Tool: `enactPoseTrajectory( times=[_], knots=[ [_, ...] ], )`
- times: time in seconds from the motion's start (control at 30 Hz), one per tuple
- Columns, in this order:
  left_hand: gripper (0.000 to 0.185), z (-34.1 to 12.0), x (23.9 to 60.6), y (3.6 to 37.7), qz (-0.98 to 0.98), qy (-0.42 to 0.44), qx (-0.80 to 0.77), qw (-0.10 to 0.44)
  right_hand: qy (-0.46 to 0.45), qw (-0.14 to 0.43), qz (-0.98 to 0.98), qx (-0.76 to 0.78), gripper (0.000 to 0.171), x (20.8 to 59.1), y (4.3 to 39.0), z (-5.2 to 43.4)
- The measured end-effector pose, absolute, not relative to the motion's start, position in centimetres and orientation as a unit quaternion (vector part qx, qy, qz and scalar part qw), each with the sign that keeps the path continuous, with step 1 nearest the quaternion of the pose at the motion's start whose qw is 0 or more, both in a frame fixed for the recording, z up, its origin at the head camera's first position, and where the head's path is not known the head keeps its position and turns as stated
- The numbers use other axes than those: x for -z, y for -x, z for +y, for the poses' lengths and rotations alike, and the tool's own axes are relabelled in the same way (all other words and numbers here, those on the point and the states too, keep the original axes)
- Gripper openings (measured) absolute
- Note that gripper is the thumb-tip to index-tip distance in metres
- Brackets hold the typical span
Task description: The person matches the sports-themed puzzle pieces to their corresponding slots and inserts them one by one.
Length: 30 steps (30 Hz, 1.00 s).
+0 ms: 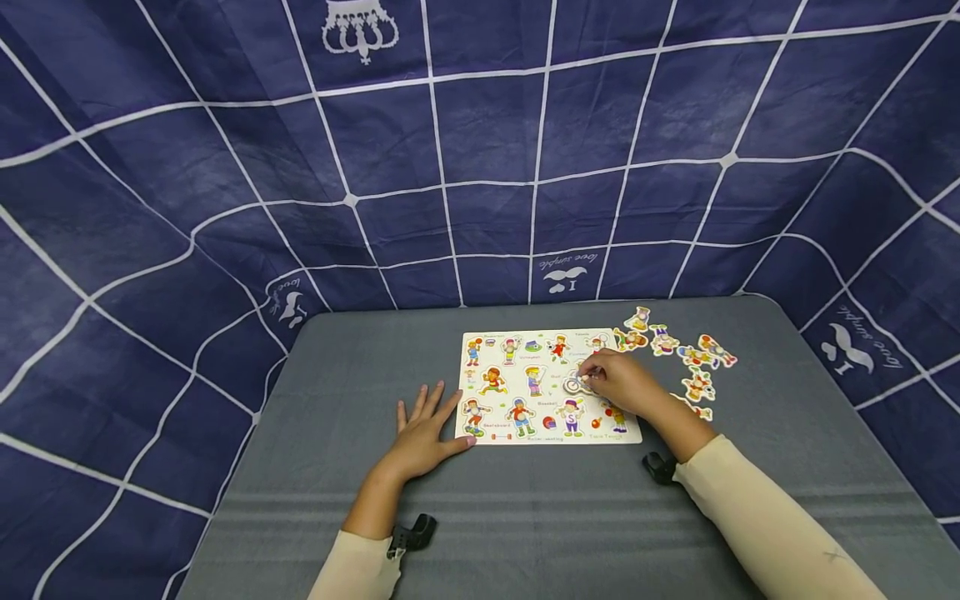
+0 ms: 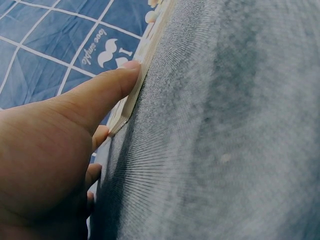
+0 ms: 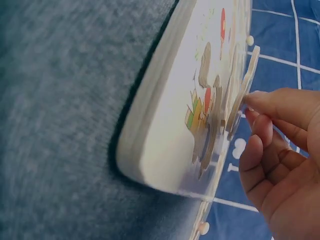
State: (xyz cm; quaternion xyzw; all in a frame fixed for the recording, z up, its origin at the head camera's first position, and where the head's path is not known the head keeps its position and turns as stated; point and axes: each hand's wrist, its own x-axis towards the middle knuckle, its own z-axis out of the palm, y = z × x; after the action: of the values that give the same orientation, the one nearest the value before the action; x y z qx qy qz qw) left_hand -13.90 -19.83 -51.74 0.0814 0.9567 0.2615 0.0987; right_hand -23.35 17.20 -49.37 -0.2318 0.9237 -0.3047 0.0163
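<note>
A white wooden puzzle board [image 1: 551, 437] printed with children playing sports lies on the table. My left hand [image 1: 420, 437] is spread flat at its left side; the thumb [image 2: 117, 82] touches the front edge near the corner. Over the right part of the board, my right hand [image 1: 618, 382] pinches a puzzle piece [image 1: 572, 383] that shows a wheel. From the right wrist view, this thin wooden piece [image 3: 245, 92] is tilted, close over the board face, between thumb and fingertips. Several figure pieces, such as the golfer [image 1: 534, 381], sit in the board.
Several loose puzzle pieces [image 1: 699, 385] are scattered right of the board, some overlapping, and one lies by its back right corner. The grey cloth-covered table [image 1: 525, 517] is enclosed by a blue checked curtain [image 1: 487, 142] behind and at both sides.
</note>
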Motion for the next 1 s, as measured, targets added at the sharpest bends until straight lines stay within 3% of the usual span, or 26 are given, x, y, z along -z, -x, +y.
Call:
enactPoseTrajectory(
  times=[1.0],
  knots=[
    [0.087,-19.7,51.9,14.0,0.957,-0.082,-0.262,0.093,0.232,0.035,0.935,0.267,0.011,49.7,24.3,16.2]
  ],
)
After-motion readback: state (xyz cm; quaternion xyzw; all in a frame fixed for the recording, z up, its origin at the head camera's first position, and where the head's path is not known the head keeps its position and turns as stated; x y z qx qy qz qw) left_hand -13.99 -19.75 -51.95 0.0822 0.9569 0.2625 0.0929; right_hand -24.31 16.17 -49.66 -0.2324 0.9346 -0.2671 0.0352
